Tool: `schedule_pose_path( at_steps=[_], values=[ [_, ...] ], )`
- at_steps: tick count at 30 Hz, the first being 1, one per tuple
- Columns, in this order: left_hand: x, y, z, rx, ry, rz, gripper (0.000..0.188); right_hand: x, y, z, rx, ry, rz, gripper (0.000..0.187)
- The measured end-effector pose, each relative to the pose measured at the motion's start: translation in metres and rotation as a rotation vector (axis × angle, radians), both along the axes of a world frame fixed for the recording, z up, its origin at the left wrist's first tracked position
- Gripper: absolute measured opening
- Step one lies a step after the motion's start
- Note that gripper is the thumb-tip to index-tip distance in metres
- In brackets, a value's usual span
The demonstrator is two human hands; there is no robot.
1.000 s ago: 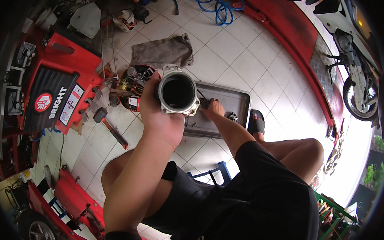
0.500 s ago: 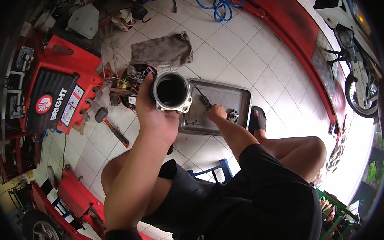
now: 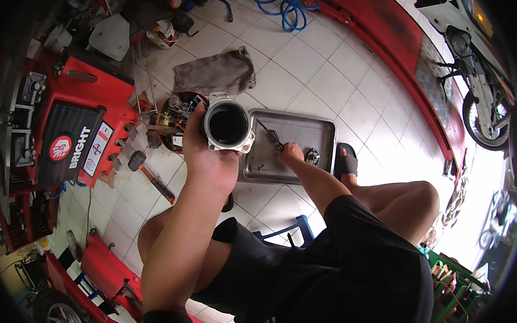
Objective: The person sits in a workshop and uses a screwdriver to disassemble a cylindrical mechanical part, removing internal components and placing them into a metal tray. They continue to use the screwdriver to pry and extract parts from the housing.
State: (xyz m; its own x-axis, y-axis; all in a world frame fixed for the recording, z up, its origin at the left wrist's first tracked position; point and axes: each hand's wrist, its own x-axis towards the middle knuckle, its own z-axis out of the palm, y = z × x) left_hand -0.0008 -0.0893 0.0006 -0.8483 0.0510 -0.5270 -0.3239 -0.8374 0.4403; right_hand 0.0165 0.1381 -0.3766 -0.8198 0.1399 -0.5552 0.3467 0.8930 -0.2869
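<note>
My left hand point(image 3: 203, 158) grips a metal cylinder housing point(image 3: 211, 137), raised with its round dark bore facing up. A flange with bolt holes rings its lower right rim. Down in the grey metal tray point(image 3: 323, 174), my right hand point(image 3: 292, 154) is closed on a slender dark rod-like piece point(image 3: 273, 138) with a thin end pointing to the far left. I cannot make out its exact kind. Beside that hand lies a small metal part point(image 3: 312, 156) with an irregular shape. A few tiny pieces point(image 3: 260, 167) rest in the tray's near left area.
A hammer point(image 3: 157, 184) lies on the tiles at left, near a red cabinet point(image 3: 113, 75). Behind the housing is a round container of tools point(image 3: 174, 116). A grey rag point(image 3: 213, 72) and blue hose point(image 3: 289, 13) lie farther off. A motorcycle point(image 3: 477, 85) stands right.
Both hands keep their grips almost in place; the whole view has shifted slightly. At the far right, a blurred vehicle has come into sight outside.
</note>
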Motion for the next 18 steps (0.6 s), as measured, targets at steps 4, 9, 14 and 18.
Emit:
schedule_pose_path(
  at_steps=[4,9,14,18],
  values=[
    [-0.009,0.001,-0.001,-0.002,-0.004,-0.003,0.033,-0.003,-0.001,0.022,-0.032,0.036,-0.024,0.036],
    [-0.014,0.003,0.006,0.034,0.02,-0.053,0.038,-0.032,0.007,0.079,0.0,0.121,0.078,0.041],
    [-0.019,0.015,0.014,-0.004,-0.071,-0.044,0.028,-0.064,0.03,0.149,0.137,0.13,0.314,0.043],
    [-0.021,0.016,0.006,-0.03,-0.027,-0.068,0.029,-0.074,0.047,0.243,0.073,0.354,0.366,0.037]
  ],
)
